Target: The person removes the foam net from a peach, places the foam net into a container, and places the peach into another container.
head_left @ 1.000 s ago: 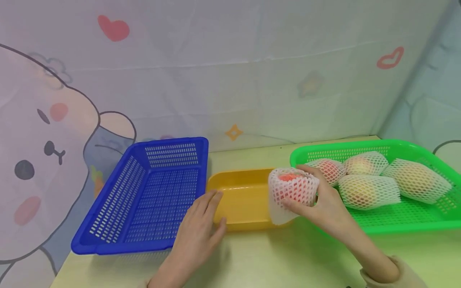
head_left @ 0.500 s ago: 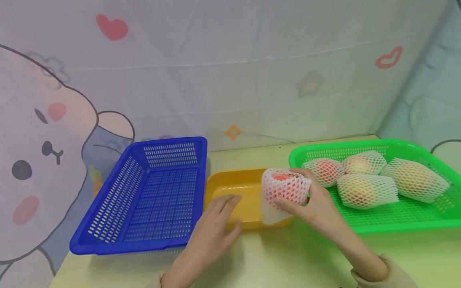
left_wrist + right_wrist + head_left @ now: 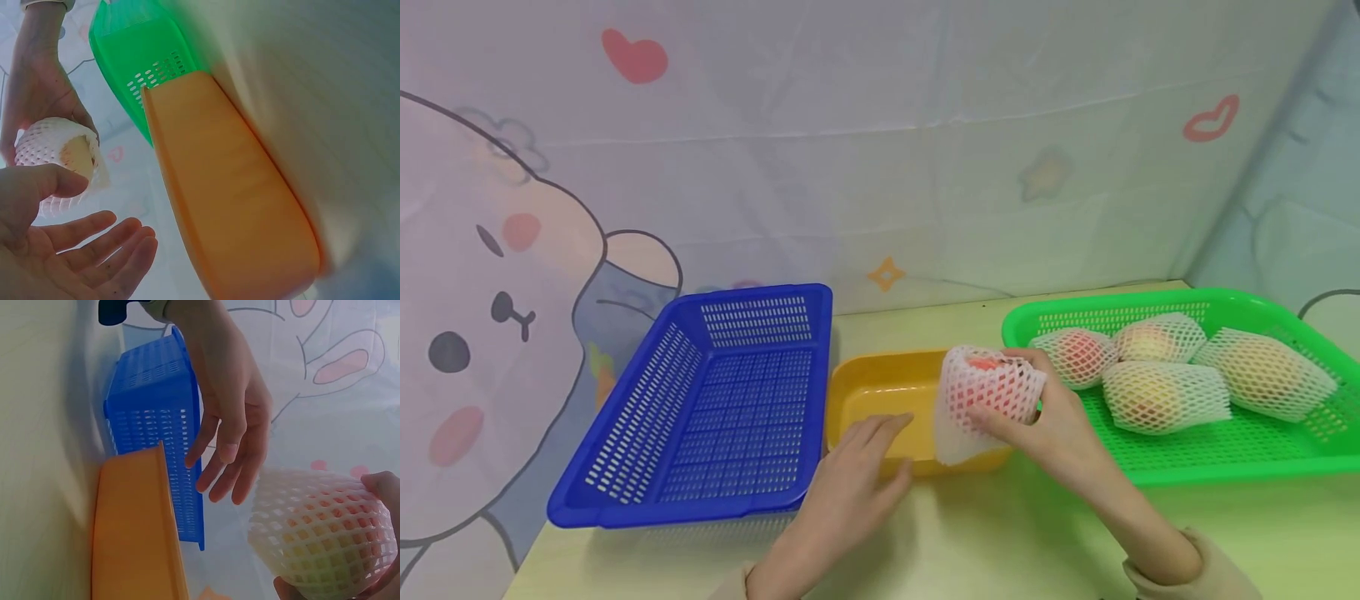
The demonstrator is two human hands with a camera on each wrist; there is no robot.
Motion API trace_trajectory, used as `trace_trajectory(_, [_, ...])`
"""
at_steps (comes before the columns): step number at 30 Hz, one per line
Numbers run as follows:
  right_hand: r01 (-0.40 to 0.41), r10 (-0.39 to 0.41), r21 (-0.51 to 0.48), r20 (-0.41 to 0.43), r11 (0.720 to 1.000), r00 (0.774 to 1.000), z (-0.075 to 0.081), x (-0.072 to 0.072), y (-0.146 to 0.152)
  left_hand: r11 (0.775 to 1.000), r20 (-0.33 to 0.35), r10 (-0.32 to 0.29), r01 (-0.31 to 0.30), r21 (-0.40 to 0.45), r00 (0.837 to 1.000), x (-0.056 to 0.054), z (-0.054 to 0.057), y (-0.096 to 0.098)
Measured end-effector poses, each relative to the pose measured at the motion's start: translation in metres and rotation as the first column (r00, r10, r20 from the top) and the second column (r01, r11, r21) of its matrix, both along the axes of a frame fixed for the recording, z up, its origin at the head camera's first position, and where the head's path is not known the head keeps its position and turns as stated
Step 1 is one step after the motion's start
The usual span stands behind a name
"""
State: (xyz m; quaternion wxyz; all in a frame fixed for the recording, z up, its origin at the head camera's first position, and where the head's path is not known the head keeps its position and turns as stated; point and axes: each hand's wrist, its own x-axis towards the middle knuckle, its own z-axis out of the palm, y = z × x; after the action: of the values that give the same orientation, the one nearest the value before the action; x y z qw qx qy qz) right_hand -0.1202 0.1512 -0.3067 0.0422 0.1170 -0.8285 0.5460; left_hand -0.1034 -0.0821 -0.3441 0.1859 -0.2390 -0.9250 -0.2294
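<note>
Pale cloth [image 3: 850, 192] with a cartoon bear [image 3: 505, 275] hangs behind the table [image 3: 970, 546]. Up over the right end of the yellow box [image 3: 880, 398] is one red and yellow fruit [image 3: 992, 404] in a white net. The right hand [image 3: 1056, 421] holds it with bent fingers. Near it, the left hand [image 3: 853, 479] has loose, spread fingers and holds nothing. Holding gently but firmly seems best, so the fruit won't get squashed or slip from its net. On the right, a green basket [image 3: 1187, 458] has four more fruits [image 3: 1157, 398] in nets. On the left sits a blue basket [image 3: 737, 408].

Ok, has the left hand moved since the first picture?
Yes: in the head view, the left hand has moved right relative to the blue basket, toward the held fruit.
</note>
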Motion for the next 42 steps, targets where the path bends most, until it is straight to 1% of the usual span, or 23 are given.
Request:
trace_trajectory(4, [-0.016,0.015,-0.023,-0.004,1.000,1.000,0.000,0.002,-0.003,1.000,0.027,0.021,-0.021,0.014,0.999,0.002,0.001,0.001])
trace_trajectory(9, [-0.058,0.057,-0.063,-0.013,0.996,0.998,-0.002,0.004,-0.005,0.997,0.089,0.011,-0.018,0.077,0.996,0.004,0.002,0.001])
trace_trajectory(12, [-0.086,0.084,-0.093,-0.021,0.992,0.996,-0.002,0.005,-0.006,0.995,0.122,-0.008,-0.004,0.101,0.993,0.004,0.004,0.001])
trace_trajectory(15, [-0.104,0.101,-0.118,-0.027,0.988,0.994,-0.001,0.006,-0.006,0.994,0.147,-0.040,0.024,0.110,0.988,0.003,0.005,0.002])
trace_trajectory(18, [-0.104,0.100,-0.112,-0.033,0.988,0.994,-0.001,0.007,-0.006,0.991,0.169,-0.076,0.056,0.120,0.983,0.002,0.005,0.003])
trace_trajectory(21, [-0.101,0.098,-0.093,-0.037,0.991,0.994,-0.002,0.008,-0.007,0.985,0.182,-0.113,0.086,0.150,0.977,0.002,0.004,0.004])
trace_trajectory(24, [-0.103,0.101,-0.093,-0.035,0.990,0.994,-0.003,0.008,-0.008,0.971,0.207,-0.159,0.114,0.211,0.965,0.002,0.004,0.004])
trace_trajectory(26, [-0.116,0.112,-0.108,-0.037,0.987,0.993,-0.004,0.008,-0.009,0.959,0.232,-0.190,0.129,0.254,0.954,0.002,0.004,0.004])
trace_trajectory(30, [-0.133,0.128,-0.125,-0.051,0.983,0.991,-0.005,0.009,-0.011,0.942,0.281,-0.225,0.135,0.308,0.933,0.003,0.005,0.004])
trace_trajectory(33, [-0.139,0.133,-0.134,-0.055,0.981,0.990,-0.006,0.009,-0.012,0.936,0.297,-0.231,0.128,0.329,0.927,0.003,0.005,0.004])
trace_trajectory(36, [-0.143,0.136,-0.142,-0.060,0.979,0.989,-0.006,0.009,-0.013,0.920,0.297,-0.247,0.127,0.371,0.923,0.002,0.004,0.004])
trace_trajectory(39, [-0.147,0.139,-0.147,-0.063,0.978,0.988,-0.005,0.010,-0.014,0.891,0.299,-0.265,0.115,0.440,0.917,0.001,0.003,0.004])
trace_trajectory(42, [-0.147,0.139,-0.142,-0.066,0.979,0.988,-0.006,0.009,-0.015,0.848,0.312,-0.280,0.082,0.523,0.908,0.001,0.002,0.004])
